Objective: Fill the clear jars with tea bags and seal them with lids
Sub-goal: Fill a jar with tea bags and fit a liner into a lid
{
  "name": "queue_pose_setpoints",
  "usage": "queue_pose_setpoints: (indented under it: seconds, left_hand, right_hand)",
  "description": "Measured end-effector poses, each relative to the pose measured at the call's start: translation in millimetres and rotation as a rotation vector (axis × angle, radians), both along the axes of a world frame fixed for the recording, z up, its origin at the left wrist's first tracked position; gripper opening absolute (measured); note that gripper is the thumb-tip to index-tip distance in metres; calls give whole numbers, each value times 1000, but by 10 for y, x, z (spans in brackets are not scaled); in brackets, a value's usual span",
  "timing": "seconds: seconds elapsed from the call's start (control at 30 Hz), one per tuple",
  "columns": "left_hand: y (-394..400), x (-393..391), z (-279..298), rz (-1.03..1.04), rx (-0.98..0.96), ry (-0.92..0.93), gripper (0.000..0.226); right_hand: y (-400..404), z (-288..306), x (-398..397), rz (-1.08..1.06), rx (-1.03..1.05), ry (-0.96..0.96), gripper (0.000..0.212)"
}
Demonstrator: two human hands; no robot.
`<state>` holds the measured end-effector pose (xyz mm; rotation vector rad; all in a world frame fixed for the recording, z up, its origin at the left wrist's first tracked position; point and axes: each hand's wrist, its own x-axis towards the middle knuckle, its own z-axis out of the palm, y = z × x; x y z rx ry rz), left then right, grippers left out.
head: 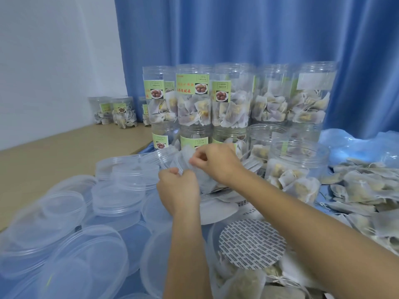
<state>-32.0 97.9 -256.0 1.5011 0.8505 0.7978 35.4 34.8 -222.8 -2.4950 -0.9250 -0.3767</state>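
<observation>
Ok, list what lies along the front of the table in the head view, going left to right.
Pile of clear plastic lids → left hand → right hand → open jar part-filled with tea bags → heap of loose tea bags. Both hands pinch a white tea bag between them.

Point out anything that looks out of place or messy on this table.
Loose tea bags lie heaped on the right. A printed seal disc lies on a jar in front. Clear lids are piled haphazardly at left.
</observation>
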Motion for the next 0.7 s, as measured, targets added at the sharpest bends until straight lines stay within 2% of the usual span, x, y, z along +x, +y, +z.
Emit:
queue_pose_setpoints:
  seconds: [0.07,0.13,0.23,0.3,0.4,0.5,0.6,0.7]
  left_hand:
    - [-16,-11,64,21,-66,-103,30]
    - [-56,-43,155,-51,-255,-303,35]
    - [-99,-123,274,-342,-592,-649,28]
    - [-133,-168,311,-488,-682,-803,30]
    - [-184,-181,370,-552,-695,-932,29]
    - [-221,-180,398,-590,-604,-929,38]
    - [-306,-178,390,-630,-377,-778,32]
    - [-526,-138,403,-795,-298,-676,52]
  right_hand:
    - [-128,65,-91,143,308,56,15]
    - [-270,121,-179,301,618,202,10]
    - [-453,134,-279,529,980,566,12]
    - [-555,122,-331,628,1083,742,15]
    - [-690,138,-374,641,1108,802,16]
    - [-844,198,-360,497,1088,726,22]
    - [-1047,255,-383,334,841,351,57]
    - [-1193,283,-437,247,468,11,92]
